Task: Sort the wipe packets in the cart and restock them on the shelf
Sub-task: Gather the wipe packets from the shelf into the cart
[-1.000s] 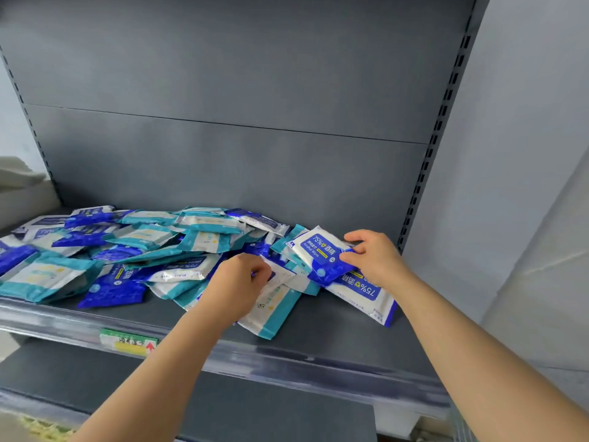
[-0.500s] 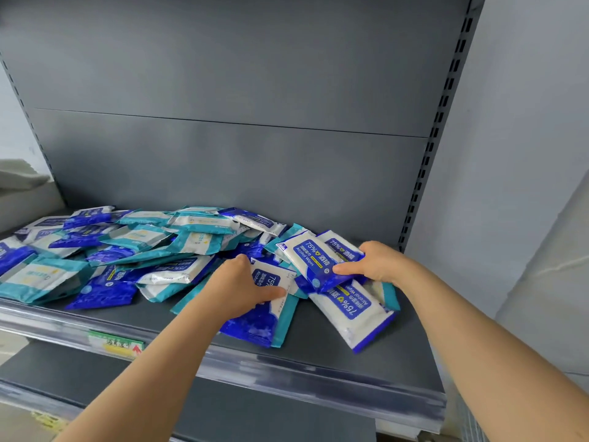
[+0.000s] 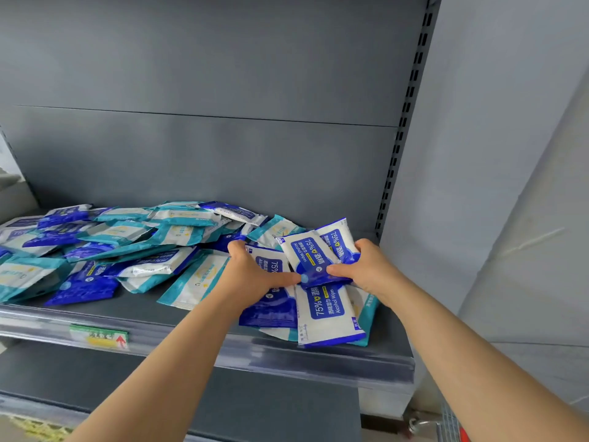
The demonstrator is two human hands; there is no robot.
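A grey shelf (image 3: 197, 317) carries a loose heap of teal-and-white wipe packets (image 3: 118, 232) mixed with blue-and-white alcohol wipe packets (image 3: 84, 283). At the right end, my right hand (image 3: 366, 269) grips a small stack of blue alcohol wipe packets (image 3: 310, 253), thumb on top. My left hand (image 3: 251, 272) holds another blue alcohol packet (image 3: 271, 309) right beside that stack, thumb touching it. One more blue packet (image 3: 328, 317) lies flat in front, over a teal one (image 3: 366, 314).
The shelf's clear front rail holds a green and yellow price tag (image 3: 98, 336). A slotted upright (image 3: 401, 129) and a pale wall close the right side. A lower grey shelf (image 3: 255, 406) sits below. Part of a metal cart (image 3: 443, 422) shows at the bottom right.
My left hand has drawn a blue packet rightwards out of the heap to the stack in my right hand. The right hand has shifted slightly forward and down with its packets.
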